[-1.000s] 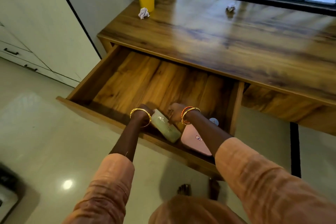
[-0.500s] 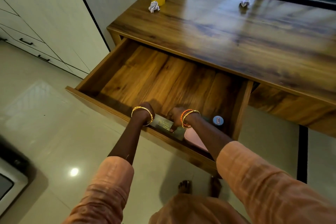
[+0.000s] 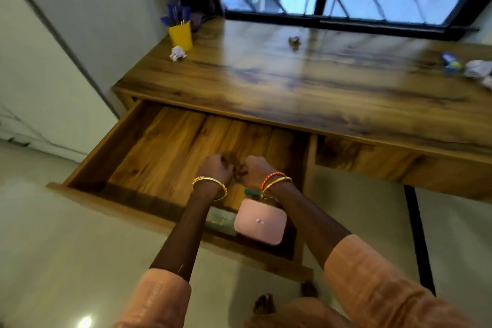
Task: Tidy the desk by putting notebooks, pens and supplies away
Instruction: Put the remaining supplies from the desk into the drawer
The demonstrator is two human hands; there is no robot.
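Hovering at frame centre over the open drawer (image 3: 149, 157), the left hand (image 3: 215, 168) and right hand (image 3: 257, 171) have fingers curled, empty. Below them, inside the drawer's front edge, lie a pink case (image 3: 261, 221) and green case (image 3: 221, 220). Upper left, a yellow pen cup (image 3: 181, 36) stands on the desk (image 3: 306, 88).

desk (image 3: 306, 82): brown woodgrain | cup (image 3: 181, 34): yellow | pens (image 3: 175, 14): blue | pouch (image 3: 259, 221): pink | sleeves (image 3: 372, 287): peach | bangles (image 3: 210, 186): gold
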